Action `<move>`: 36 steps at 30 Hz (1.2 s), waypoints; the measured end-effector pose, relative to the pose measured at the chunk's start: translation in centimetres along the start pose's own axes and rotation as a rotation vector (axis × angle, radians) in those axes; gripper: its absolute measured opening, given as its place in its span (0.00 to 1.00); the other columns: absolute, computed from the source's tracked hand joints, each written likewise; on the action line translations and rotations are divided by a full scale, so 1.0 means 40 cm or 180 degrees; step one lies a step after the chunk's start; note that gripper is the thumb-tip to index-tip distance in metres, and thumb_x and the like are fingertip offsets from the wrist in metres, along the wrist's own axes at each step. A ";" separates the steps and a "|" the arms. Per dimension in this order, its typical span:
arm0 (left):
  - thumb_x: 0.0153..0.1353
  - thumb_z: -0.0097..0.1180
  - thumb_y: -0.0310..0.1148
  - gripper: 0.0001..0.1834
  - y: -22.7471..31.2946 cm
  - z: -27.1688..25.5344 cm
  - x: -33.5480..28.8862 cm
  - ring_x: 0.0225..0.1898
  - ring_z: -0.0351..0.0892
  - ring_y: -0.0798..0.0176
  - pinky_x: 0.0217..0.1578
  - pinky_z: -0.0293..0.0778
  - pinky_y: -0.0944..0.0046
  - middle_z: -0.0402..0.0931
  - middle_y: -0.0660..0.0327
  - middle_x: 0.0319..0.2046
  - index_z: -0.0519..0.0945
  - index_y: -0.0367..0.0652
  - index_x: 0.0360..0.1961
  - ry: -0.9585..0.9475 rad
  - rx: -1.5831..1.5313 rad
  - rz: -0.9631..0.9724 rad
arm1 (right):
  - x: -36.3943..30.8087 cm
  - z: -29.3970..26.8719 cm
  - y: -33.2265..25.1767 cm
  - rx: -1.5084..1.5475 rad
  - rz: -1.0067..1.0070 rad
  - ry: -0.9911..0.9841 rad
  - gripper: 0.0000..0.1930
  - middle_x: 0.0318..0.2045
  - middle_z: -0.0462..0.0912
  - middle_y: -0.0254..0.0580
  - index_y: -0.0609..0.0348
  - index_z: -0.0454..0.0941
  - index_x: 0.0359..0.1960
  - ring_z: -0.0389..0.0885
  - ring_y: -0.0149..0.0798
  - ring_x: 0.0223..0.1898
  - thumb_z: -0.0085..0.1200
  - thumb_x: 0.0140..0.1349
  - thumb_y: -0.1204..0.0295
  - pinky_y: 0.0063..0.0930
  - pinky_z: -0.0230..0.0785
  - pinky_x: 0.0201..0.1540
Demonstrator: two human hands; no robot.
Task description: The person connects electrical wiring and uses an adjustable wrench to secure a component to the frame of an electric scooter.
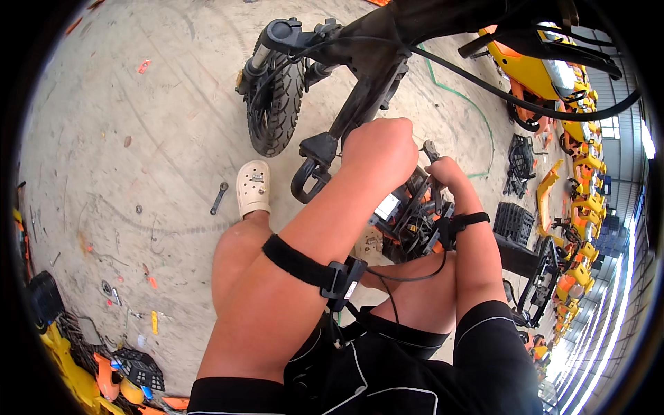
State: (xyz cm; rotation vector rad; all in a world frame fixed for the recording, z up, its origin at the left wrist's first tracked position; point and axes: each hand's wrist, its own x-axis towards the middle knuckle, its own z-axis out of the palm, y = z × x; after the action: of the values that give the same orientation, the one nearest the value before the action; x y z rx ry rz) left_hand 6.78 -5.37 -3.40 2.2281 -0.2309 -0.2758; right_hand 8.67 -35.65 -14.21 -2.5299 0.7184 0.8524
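Note:
A black bike frame point(366, 97) with a knobby front wheel point(277, 104) stands before me. My left hand point(380, 152) is closed in a fist against the frame's lower part, its fingers turned away, so whatever they grip is hidden. Just to its right, my right hand point(449, 173) is wrapped round a dark metal hand tool point(436, 199); its head shows above the fingers, but I cannot tell its exact kind. Below both hands lies the exposed middle of the bike, with tangled cables point(415, 232) and a box with a white label point(387, 206).
A wrench point(219, 198) lies on the concrete floor beside my beige clog point(253, 188). Black crates point(514, 221) and a row of yellow bikes point(588, 166) line the right. Loose parts and a black basket point(138, 368) lie at lower left. A black cable point(526, 104) arcs across the upper right.

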 end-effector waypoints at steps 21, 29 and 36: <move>0.63 0.55 0.38 0.11 0.007 -0.003 0.000 0.39 0.85 0.44 0.41 0.80 0.49 0.85 0.51 0.34 0.85 0.45 0.38 -0.0039 -0.0014 0.0009 | -0.007 0.008 -0.004 -0.0357 0.0102 -0.0044 0.14 0.19 0.83 0.49 0.71 0.82 0.22 0.84 0.44 0.19 0.56 0.56 0.69 0.37 0.77 0.25; 0.63 0.56 0.38 0.11 0.007 -0.003 -0.003 0.38 0.85 0.44 0.40 0.80 0.49 0.85 0.52 0.33 0.86 0.45 0.39 -0.0034 0.0020 0.0005 | -0.052 0.028 -0.036 0.1547 0.0504 -0.0473 0.11 0.24 0.86 0.44 0.66 0.81 0.34 0.85 0.39 0.21 0.58 0.66 0.67 0.32 0.74 0.20; 0.63 0.56 0.38 0.11 0.009 -0.005 -0.005 0.39 0.85 0.44 0.42 0.80 0.49 0.85 0.51 0.34 0.86 0.45 0.39 -0.0067 -0.0021 -0.0049 | -0.052 0.055 -0.048 0.1038 0.0543 -0.0451 0.11 0.29 0.88 0.49 0.66 0.81 0.37 0.88 0.46 0.27 0.57 0.64 0.68 0.38 0.78 0.24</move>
State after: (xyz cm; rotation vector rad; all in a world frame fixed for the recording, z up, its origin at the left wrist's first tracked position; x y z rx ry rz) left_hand 6.62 -5.41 -2.99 2.2223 -0.2238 -0.3080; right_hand 7.37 -32.33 -14.17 -2.1226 0.9517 0.8791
